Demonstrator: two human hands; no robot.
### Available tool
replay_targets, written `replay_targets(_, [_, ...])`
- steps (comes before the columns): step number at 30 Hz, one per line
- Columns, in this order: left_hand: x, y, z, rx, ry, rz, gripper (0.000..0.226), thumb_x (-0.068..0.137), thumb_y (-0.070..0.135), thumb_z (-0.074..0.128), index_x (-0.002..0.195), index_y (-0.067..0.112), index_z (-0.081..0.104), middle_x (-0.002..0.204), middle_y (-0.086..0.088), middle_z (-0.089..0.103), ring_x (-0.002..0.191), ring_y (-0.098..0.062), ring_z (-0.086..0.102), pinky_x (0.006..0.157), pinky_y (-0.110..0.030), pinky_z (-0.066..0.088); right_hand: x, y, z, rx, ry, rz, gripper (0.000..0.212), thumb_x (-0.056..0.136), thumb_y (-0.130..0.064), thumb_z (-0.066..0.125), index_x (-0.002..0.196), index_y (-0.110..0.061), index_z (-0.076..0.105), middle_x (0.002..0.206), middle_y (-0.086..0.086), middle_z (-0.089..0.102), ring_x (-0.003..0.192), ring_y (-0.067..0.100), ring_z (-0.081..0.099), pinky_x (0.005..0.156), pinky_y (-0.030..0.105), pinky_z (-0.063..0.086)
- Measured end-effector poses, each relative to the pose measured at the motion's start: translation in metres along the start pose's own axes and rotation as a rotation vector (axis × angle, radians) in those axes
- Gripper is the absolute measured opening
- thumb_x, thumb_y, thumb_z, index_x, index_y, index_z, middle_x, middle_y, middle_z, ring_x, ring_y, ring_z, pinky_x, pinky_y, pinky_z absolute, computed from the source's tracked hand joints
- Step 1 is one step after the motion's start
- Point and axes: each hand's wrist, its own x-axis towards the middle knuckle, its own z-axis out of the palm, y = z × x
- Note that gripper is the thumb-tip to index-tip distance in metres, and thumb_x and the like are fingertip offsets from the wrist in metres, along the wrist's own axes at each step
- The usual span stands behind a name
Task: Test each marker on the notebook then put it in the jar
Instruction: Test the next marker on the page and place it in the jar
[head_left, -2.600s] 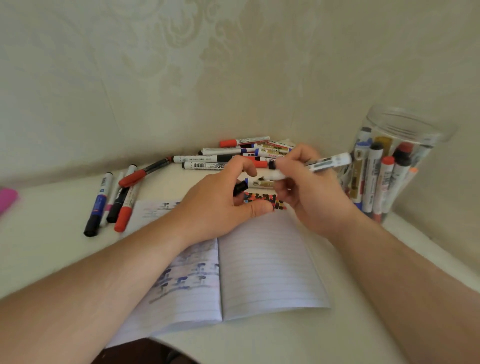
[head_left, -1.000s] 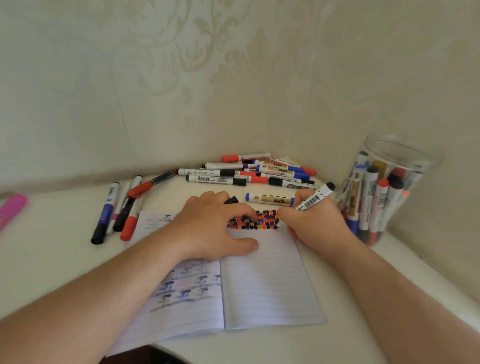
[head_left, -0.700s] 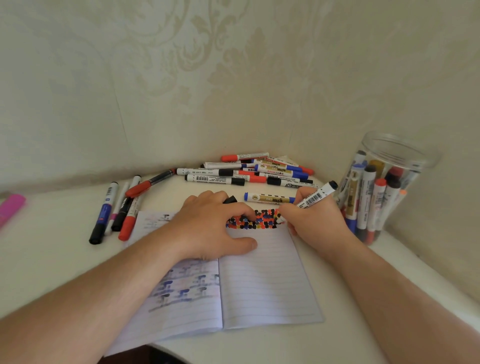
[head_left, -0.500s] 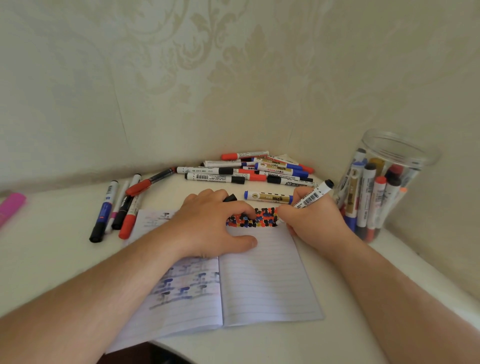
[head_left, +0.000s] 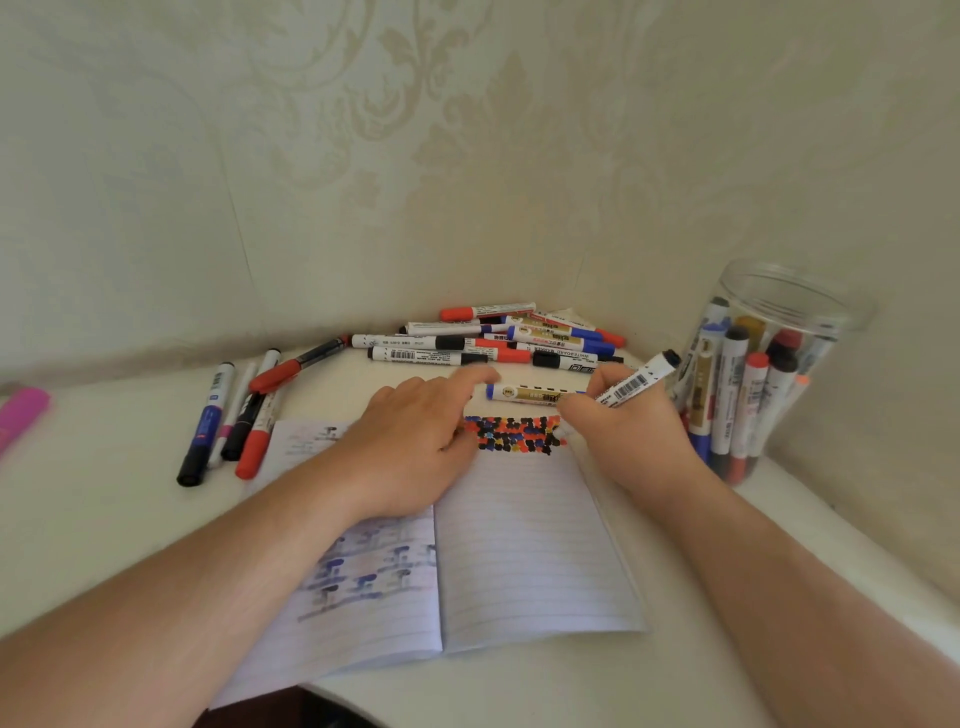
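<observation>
Since half a second ago the left hand (head_left: 415, 441) is lifting off the notebook (head_left: 519, 545), blurred fingers relaxed, while the right hand (head_left: 631, 431) is pinching the marker (head_left: 631, 385), its long axis angling toward the nearby jar (head_left: 789, 322).

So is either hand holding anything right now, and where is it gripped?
The right hand grips a white marker round its lower barrel, tip towards the notebook. What the left hand holds cannot be told.

Looks like a room in a home: cream damask wallpaper (head_left: 415, 156) meeting in a corner, behind a plain white table (head_left: 104, 519).
</observation>
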Motion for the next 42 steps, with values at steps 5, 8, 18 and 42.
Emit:
replay_targets(5, [-0.001,-0.007,0.003,-0.279,0.068,-0.028,0.030,0.108,0.023,0.048,0.124,0.035,0.026,0.108,0.021,0.067,0.098,0.002,0.063,0.087,-0.023,0.048,-0.005,-0.012,-0.006,0.620,-0.202,-0.111,0.016,0.084,-0.015,0.080,0.081,-0.023,0.067,0.067,-0.002,0.058,0.056,0.012,0.048,0.053,0.022,0.043])
replay_targets(8, [-0.002,-0.010,0.001,-0.331,0.076,-0.041,0.022,0.105,0.026,0.055,0.109,0.035,0.035,0.109,0.024,0.071,0.097,0.007,0.065,0.085,-0.023,0.050,-0.006,-0.013,-0.002,0.713,-0.312,-0.042,0.025,0.096,-0.005,0.067,0.085,-0.025,0.079,0.076,0.007,0.066,0.069,0.019,0.060,0.063,0.027,0.051])
replay_targets(18, [-0.003,-0.004,-0.001,-0.269,0.076,0.001,0.021,0.103,0.034,0.059,0.106,0.040,0.039,0.114,0.018,0.072,0.105,-0.005,0.065,0.094,-0.041,0.052,-0.005,-0.013,0.001,0.588,-0.310,0.015,0.023,0.103,-0.001,0.055,0.098,-0.008,0.077,0.076,0.014,0.069,0.067,0.021,0.063,0.059,0.029,0.051])
replay_targets(42, [-0.010,0.006,-0.002,-0.013,0.116,0.097,0.049,0.070,0.066,0.081,0.081,0.035,0.044,0.075,0.015,0.060,0.073,-0.003,0.055,0.064,-0.021,0.040,-0.004,-0.016,0.021,0.490,-0.129,-0.040,0.061,0.092,-0.003,0.077,0.135,-0.023,0.040,0.081,0.023,0.073,0.067,0.027,0.075,0.068,0.037,0.062])
